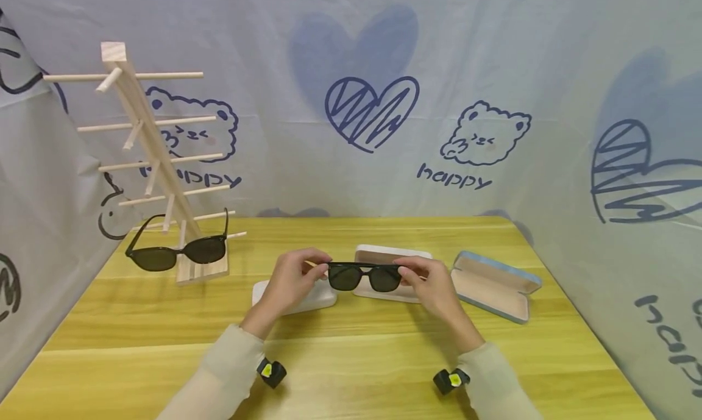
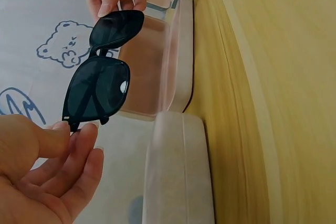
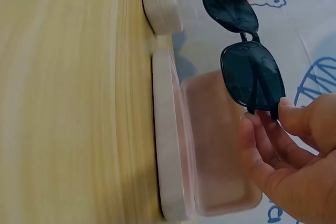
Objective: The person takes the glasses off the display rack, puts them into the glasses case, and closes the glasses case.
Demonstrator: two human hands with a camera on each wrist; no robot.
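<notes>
A pair of black sunglasses (image 1: 364,277) is held level between both hands, above an open white glasses case (image 1: 392,255) with a pink lining. My left hand (image 1: 296,278) pinches one outer corner of the frame between thumb and fingers. At the opposite corner my right hand (image 1: 430,281) pinches the other hinge end. Both wrist views show the dark lenses (image 2: 98,88) up close, with the temples folded behind them (image 3: 252,72). Below the left hand lies a closed white glasses case (image 1: 318,298), partly covered by that hand.
An open blue glasses case (image 1: 496,286) with a beige lining lies at the right. At the left stands a wooden display rack (image 1: 150,139) with several pegs, and a second pair of black sunglasses (image 1: 203,250) hangs low on it. A patterned cloth (image 1: 373,188) closes off the table's back.
</notes>
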